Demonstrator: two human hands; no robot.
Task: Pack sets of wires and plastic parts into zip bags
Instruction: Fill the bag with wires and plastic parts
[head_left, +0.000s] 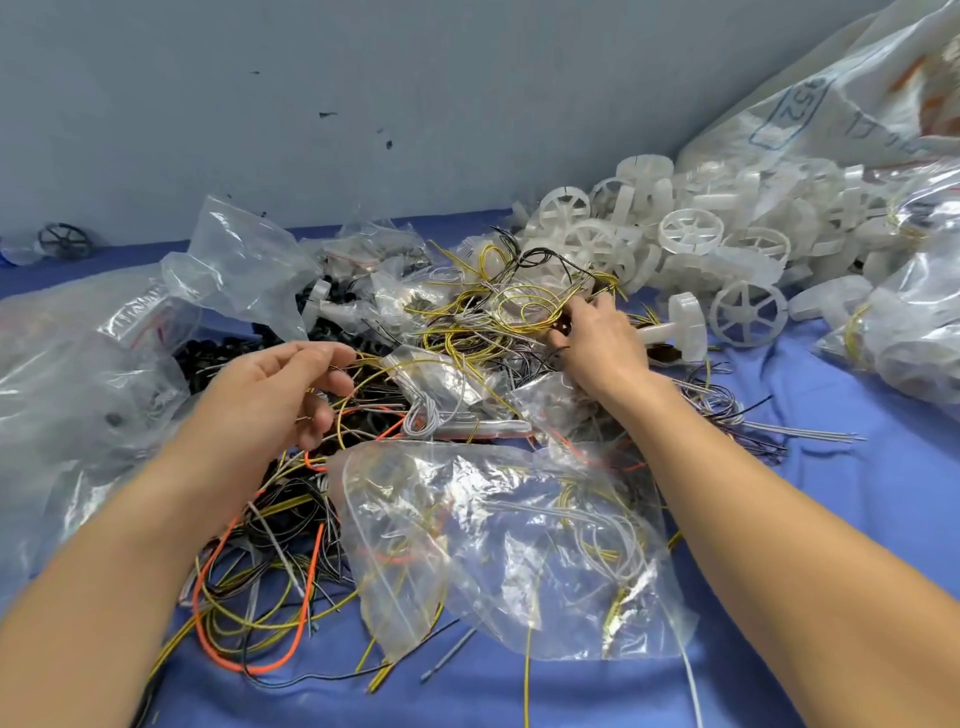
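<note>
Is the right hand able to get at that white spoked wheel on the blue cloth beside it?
Probably yes. The right hand pinches the yellow wires, but the white spoked wheel sits uncovered close by; only a white T-shaped part lies between.

Blue table (831, 519): wires (270, 525), bags (493, 545) (white wheels (691, 228) too)

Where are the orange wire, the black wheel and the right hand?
orange wire (196, 603): head view, left bend of its loop
black wheel (65, 241): head view, its hub
right hand (597, 340): head view, back of the hand
</note>
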